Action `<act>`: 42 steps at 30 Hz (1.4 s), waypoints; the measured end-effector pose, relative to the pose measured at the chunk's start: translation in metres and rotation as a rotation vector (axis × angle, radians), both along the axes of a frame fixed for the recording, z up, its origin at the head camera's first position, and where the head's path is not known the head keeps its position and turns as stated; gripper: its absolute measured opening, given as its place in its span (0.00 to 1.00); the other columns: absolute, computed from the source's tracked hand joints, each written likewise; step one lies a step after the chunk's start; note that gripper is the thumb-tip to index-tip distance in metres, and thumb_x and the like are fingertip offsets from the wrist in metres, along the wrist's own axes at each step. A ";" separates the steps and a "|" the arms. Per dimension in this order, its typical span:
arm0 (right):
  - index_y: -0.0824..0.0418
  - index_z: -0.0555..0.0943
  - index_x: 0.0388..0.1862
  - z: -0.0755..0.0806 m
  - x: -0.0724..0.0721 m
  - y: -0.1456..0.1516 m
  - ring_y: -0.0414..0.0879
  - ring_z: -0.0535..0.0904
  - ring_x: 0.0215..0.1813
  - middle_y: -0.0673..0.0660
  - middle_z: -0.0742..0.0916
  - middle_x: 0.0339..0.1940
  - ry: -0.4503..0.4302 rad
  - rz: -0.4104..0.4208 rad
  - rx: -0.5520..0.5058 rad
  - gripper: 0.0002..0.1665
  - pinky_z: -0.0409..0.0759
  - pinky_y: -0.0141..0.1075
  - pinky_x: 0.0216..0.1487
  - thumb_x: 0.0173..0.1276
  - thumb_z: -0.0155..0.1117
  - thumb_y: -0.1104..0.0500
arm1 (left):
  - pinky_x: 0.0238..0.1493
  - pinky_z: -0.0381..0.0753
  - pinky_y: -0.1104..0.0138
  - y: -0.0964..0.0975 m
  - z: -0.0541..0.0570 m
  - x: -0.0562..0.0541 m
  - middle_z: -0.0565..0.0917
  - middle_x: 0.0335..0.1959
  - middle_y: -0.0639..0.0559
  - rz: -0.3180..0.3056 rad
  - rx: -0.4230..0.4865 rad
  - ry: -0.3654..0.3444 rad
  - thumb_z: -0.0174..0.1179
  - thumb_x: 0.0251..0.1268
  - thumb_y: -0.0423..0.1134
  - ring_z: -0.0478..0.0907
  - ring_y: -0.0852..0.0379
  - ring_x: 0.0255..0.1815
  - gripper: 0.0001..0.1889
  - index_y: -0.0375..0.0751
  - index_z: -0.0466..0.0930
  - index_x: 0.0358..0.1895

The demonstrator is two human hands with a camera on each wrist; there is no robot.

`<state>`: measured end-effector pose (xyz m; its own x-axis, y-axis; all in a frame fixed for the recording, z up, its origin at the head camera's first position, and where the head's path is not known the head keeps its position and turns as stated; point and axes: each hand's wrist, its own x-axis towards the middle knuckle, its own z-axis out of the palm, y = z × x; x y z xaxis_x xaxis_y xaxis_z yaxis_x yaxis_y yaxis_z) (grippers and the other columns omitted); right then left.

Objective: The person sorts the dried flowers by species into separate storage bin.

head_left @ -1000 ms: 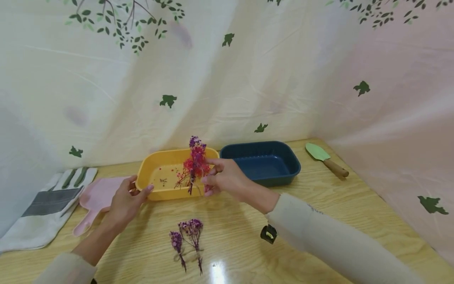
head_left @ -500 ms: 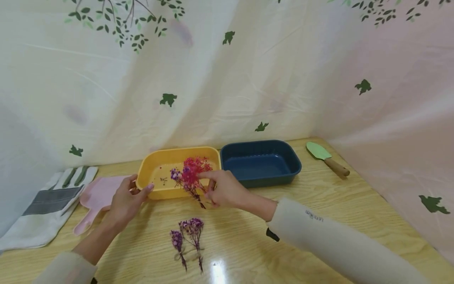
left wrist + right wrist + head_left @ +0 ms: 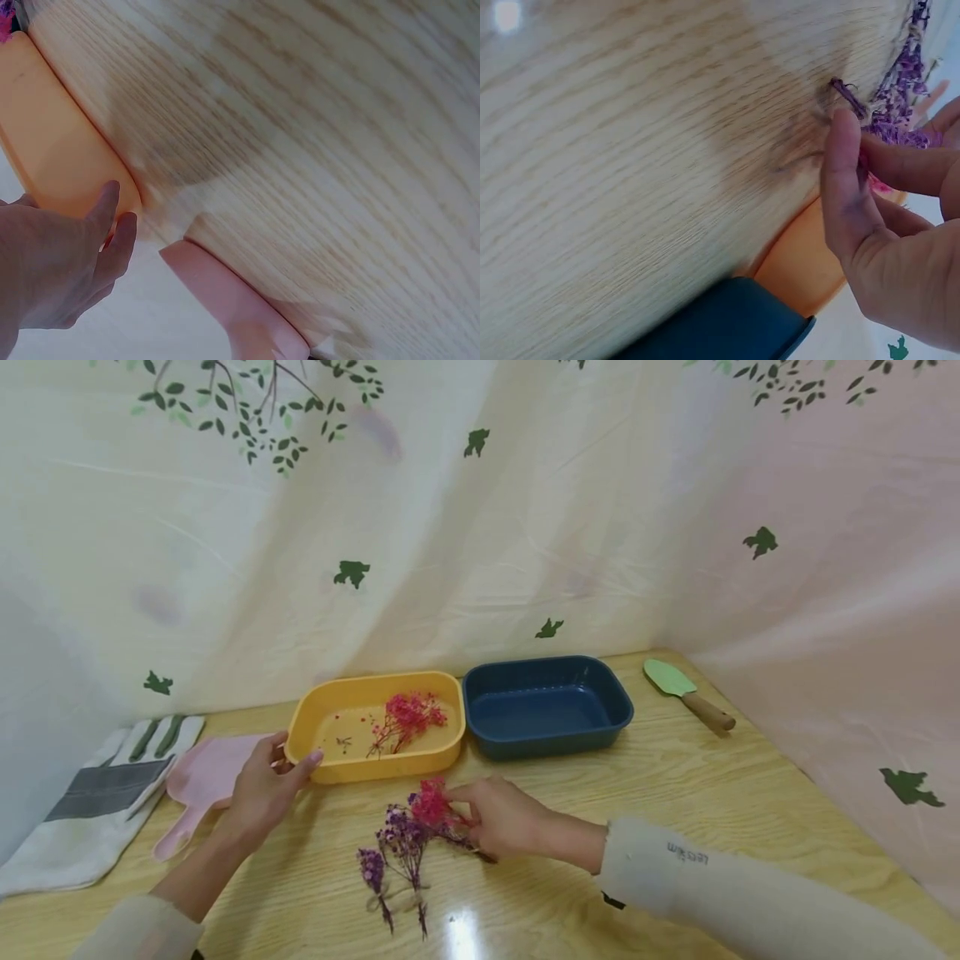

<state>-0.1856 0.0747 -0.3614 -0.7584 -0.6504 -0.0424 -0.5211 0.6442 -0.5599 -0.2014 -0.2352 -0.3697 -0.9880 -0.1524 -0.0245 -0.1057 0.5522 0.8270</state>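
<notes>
My left hand (image 3: pixel 272 785) grips the front left corner of a yellow tray (image 3: pixel 375 768), thumb at the front wall and fingers round the side. A sprig of pink-red dried flowers (image 3: pixel 414 714) and loose bits lie in this tray. My right hand (image 3: pixel 504 817) pinches dried flowers, with a pink-red head (image 3: pixel 431 803) and dark stems (image 3: pixel 847 96) showing beside the fingers. They are low over the table, overlapping a tied purple dried flower bunch (image 3: pixel 407 856) in the head view. A smaller tied purple bunch (image 3: pixel 372 870) lies to its left.
A dark blue tray (image 3: pixel 547 745) stands right against the yellow one. Farther right lies a green trowel (image 3: pixel 671 678) with a wooden handle. On the left are a pink board with a handle (image 3: pixel 213 768) and a striped cloth (image 3: pixel 112 793). A printed curtain (image 3: pixel 450 527) hangs behind.
My right hand has moved from over the yellow tray down and toward me, bringing purple and pink-red dried flowers to the tied bunches. The left hand stays on the tray corner.
</notes>
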 end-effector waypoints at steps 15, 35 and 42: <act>0.71 0.73 0.62 0.000 0.010 -0.001 0.45 0.75 0.16 0.58 0.77 0.24 -0.624 -0.185 -0.393 0.34 0.83 0.38 0.19 0.53 0.59 0.80 | 0.45 0.84 0.68 0.000 0.001 0.001 0.61 0.67 0.24 -0.008 0.010 -0.015 0.55 0.69 0.52 0.69 0.37 0.61 0.43 0.26 0.44 0.73; 0.69 0.63 0.63 -0.025 0.026 -0.007 0.47 0.75 0.16 0.61 0.80 0.22 -0.867 -0.260 -0.585 0.34 0.83 0.40 0.21 0.58 0.60 0.74 | 0.45 0.83 0.70 0.003 0.002 0.001 0.61 0.67 0.25 0.001 0.039 -0.011 0.55 0.70 0.51 0.69 0.38 0.61 0.42 0.28 0.45 0.74; 0.62 0.59 0.73 -0.025 0.030 -0.015 0.45 0.73 0.13 0.59 0.80 0.21 -0.644 -0.261 -0.440 0.46 0.78 0.36 0.13 0.58 0.71 0.66 | 0.44 0.83 0.71 0.002 0.001 0.000 0.61 0.67 0.25 0.004 0.028 -0.011 0.55 0.70 0.51 0.70 0.39 0.60 0.42 0.28 0.45 0.74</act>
<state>-0.1554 0.0602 -0.3865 -0.8017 -0.5150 -0.3035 0.1249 0.3523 -0.9275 -0.2009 -0.2333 -0.3690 -0.9870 -0.1556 -0.0398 -0.1171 0.5279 0.8412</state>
